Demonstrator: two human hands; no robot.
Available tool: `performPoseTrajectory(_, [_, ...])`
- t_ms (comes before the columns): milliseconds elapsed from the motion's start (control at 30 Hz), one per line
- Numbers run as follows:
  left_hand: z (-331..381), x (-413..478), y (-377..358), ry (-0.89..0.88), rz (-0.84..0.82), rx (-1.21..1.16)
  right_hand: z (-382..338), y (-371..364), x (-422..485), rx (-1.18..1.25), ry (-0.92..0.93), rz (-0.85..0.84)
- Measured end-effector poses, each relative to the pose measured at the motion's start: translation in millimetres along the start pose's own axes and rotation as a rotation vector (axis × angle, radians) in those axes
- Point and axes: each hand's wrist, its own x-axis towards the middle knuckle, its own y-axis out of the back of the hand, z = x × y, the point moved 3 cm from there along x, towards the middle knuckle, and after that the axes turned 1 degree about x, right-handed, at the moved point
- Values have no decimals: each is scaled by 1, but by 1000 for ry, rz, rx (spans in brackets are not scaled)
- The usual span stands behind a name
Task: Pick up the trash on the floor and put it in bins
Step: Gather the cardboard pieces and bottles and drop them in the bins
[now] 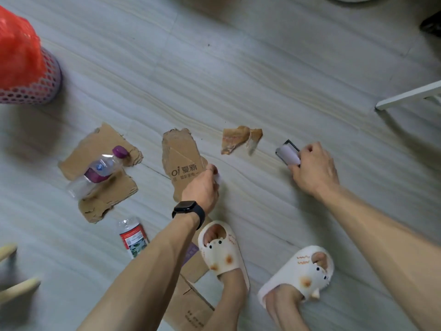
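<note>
Trash lies scattered on the pale wood-grain floor. My left hand (202, 187), with a black watch at the wrist, pinches a small white scrap at the lower edge of a torn printed cardboard piece (181, 156). My right hand (315, 170) grips a small black-edged white packet (287, 154) low over the floor. Between the hands lies a crumpled brown paper scrap (238, 139). A clear bottle with a purple cap (100, 170) rests on torn cardboard (100, 187) at the left. A red-labelled bottle (132, 237) lies beside my left forearm.
A pink mesh bin lined with a red bag (28, 68) stands at the far left. My feet in white slippers (222, 249) stand on a flattened cardboard box (191, 306). A white furniture bar (410, 95) crosses the right edge. Wooden sticks (16, 290) show at the lower left.
</note>
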Motion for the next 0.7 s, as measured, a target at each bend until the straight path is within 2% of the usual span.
performPoseTrajectory(133, [-12,-85,39,92,-41,-52,-19,27,-126,168,26,-181])
performPoseTrajectory(267, [-8,-186,107,212,-50,-175,-45,119,-245,320,-1,-151])
performPoseTrajectory(367, [9,-250,170,156,-42,-198,-68,189,-308,363,55,-122])
performPoseTrajectory(467, [21,-323,250,114,26,-219,-104,278,-362,332,120,-72])
performPoseTrajectory(567, [22,-380,322,123,189,-280,-138,361,-397,421,184,77])
performPoseTrajectory(700, [9,-477,385,154,425,-506,-171,435,-474,540,254,180])
